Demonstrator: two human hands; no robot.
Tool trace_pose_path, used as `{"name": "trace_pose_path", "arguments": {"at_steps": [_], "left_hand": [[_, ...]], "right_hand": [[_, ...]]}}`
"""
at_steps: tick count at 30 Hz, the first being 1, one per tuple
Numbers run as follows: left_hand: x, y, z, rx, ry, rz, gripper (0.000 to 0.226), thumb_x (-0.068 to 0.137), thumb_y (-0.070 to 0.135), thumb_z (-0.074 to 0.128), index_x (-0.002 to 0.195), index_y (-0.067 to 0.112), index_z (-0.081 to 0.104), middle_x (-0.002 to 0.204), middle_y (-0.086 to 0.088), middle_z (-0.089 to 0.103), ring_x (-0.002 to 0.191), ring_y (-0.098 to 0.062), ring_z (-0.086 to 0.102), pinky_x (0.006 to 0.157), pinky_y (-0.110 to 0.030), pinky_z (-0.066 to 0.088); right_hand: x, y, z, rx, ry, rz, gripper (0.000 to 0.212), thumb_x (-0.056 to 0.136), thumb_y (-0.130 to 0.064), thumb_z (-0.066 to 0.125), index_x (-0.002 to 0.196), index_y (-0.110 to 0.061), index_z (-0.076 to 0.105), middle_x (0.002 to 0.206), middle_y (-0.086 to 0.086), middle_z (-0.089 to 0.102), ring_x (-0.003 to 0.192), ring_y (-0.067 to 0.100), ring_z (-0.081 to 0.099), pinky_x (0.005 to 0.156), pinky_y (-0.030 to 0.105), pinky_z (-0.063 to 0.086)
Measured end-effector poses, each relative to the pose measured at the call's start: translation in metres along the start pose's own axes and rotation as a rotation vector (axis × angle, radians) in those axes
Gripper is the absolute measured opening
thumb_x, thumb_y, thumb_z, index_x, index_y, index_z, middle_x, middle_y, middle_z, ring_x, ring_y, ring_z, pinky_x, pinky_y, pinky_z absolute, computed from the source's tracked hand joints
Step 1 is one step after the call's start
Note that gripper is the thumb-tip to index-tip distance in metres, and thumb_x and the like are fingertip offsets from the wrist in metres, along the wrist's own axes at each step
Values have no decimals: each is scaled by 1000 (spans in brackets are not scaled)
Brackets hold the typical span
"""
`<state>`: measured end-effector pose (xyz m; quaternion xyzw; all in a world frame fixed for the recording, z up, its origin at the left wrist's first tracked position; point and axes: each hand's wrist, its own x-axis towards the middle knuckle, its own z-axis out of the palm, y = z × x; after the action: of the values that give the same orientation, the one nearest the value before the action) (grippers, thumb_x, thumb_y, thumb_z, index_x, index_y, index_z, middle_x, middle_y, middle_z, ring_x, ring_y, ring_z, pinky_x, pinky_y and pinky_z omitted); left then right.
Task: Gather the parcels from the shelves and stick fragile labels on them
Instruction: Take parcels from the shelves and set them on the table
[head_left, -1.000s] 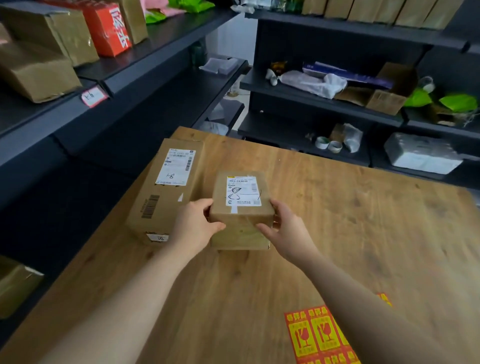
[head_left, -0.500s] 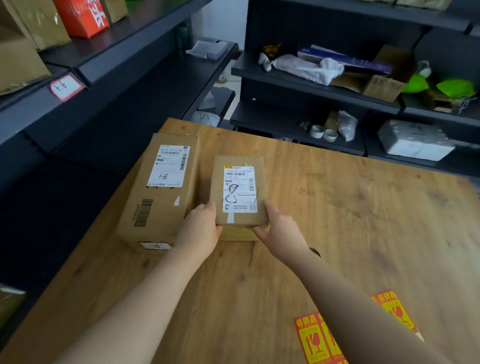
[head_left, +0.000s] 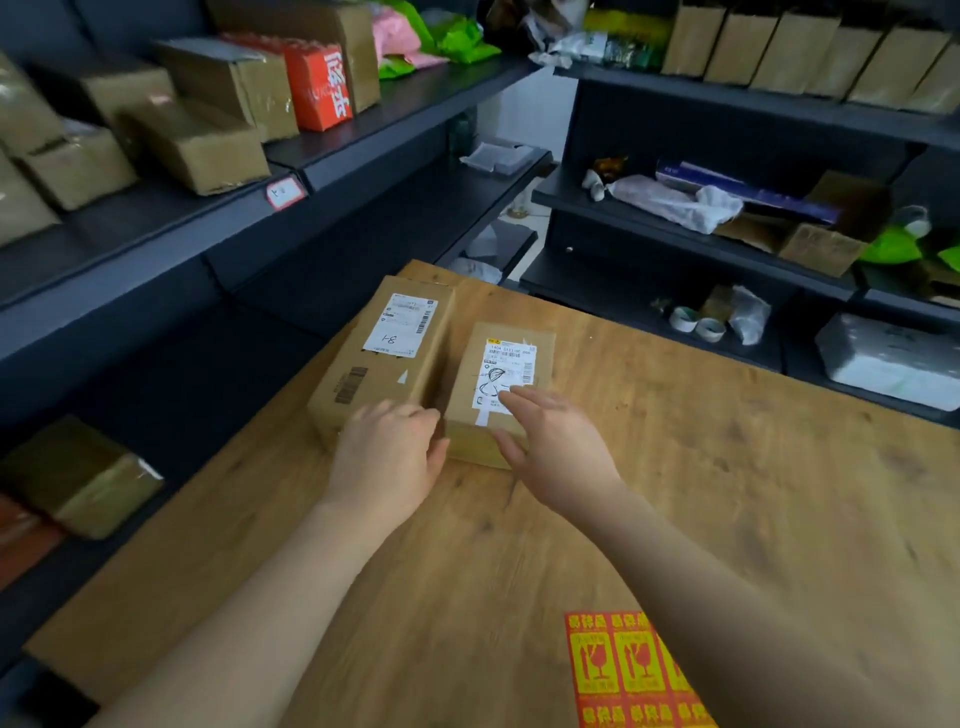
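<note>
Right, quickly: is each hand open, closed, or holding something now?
Left hand: open, fingers relaxed by the large parcel's near end.
Right hand: open, fingers straight over the small parcel, gripping nothing.

left hand (head_left: 387, 457): relaxed, at large parcel's (head_left: 382, 364) near end
right hand (head_left: 558, 449): fingers straight over small parcel (head_left: 462, 400)
fragile labels (head_left: 618, 670): nearer than right hand

Two parcels on table (head_left: 727, 493): large parcel (head_left: 379, 374), small parcel (head_left: 501, 364); one fragile-label sheet (head_left: 623, 670); two hands: left hand (head_left: 387, 452), right hand (head_left: 556, 447)
</note>
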<state>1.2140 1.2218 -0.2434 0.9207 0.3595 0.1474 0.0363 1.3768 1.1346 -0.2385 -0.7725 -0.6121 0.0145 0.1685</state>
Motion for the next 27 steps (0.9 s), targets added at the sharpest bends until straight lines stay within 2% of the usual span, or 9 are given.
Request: {"name": "trace_pose_path", "arguments": {"at_steps": [6, 9, 12, 15, 19, 21, 25, 27], "left_hand": [[-92, 18, -54, 68, 85, -191, 28, 91, 37, 52, 105, 21, 69, 104, 4, 69, 97, -21, 61, 84, -35, 46], [-143, 21, -82, 113, 146, -294, 31, 91, 39, 52, 109, 18, 68, 107, 1, 68, 99, -20, 61, 87, -37, 47], [-196, 15, -111, 167, 199, -386, 34, 89, 39, 48, 100, 16, 71, 95, -2, 70, 87, -23, 62, 77, -38, 48], [-252, 5, -142, 243, 216, -516, 41, 89, 42, 37, 89, 16, 69, 85, -1, 68, 80, -24, 62, 70, -38, 49], [-331, -5, -182, 333, 274, -702, 31, 87, 37, 53, 86, 11, 70, 82, -5, 69, 76, -27, 63, 67, -38, 51], [-374, -8, -200, 359, 309, -779, 29, 87, 36, 53, 87, 12, 70, 82, -4, 69, 75, -26, 62, 66, -38, 51], [-464, -8, -237, 426, 372, -902, 16, 84, 32, 61, 83, 17, 68, 71, 2, 65, 66, -24, 59, 56, -30, 40], [-512, -6, -255, 475, 382, -972, 16, 81, 31, 63, 78, 16, 68, 66, 1, 63, 61, -23, 59, 53, -29, 41]], "right_hand": [[-45, -49, -24, 27, 31, -272, 30, 91, -25, 55, 118, -14, 62, 119, 3, 63, 109, 24, 57, 95, 27, 37], [-68, -86, -29, 73, 45, -414, 31, 90, -25, 58, 118, -14, 63, 119, 3, 65, 109, 22, 59, 95, 30, 42], [-89, -132, -34, 118, 30, -545, 37, 91, -29, 59, 126, -17, 59, 129, 2, 60, 119, 19, 55, 104, 32, 39], [-108, -186, -36, 147, 44, -705, 30, 86, -24, 64, 114, -14, 66, 113, 4, 67, 105, 21, 62, 93, 32, 46], [-139, -263, -38, 205, 24, -900, 28, 82, -21, 67, 108, -11, 67, 106, 5, 70, 96, 23, 65, 87, 32, 49], [-159, -304, -39, 247, 22, -979, 27, 80, -21, 70, 105, -10, 68, 102, 6, 71, 93, 23, 66, 84, 31, 51], [-211, -387, -42, 326, -15, -1143, 25, 83, -22, 66, 105, -11, 67, 102, 7, 70, 92, 26, 64, 82, 34, 50], [-242, -429, -42, 352, -22, -1214, 28, 85, -22, 64, 110, -10, 66, 106, 8, 70, 94, 29, 64, 81, 37, 51]]}}
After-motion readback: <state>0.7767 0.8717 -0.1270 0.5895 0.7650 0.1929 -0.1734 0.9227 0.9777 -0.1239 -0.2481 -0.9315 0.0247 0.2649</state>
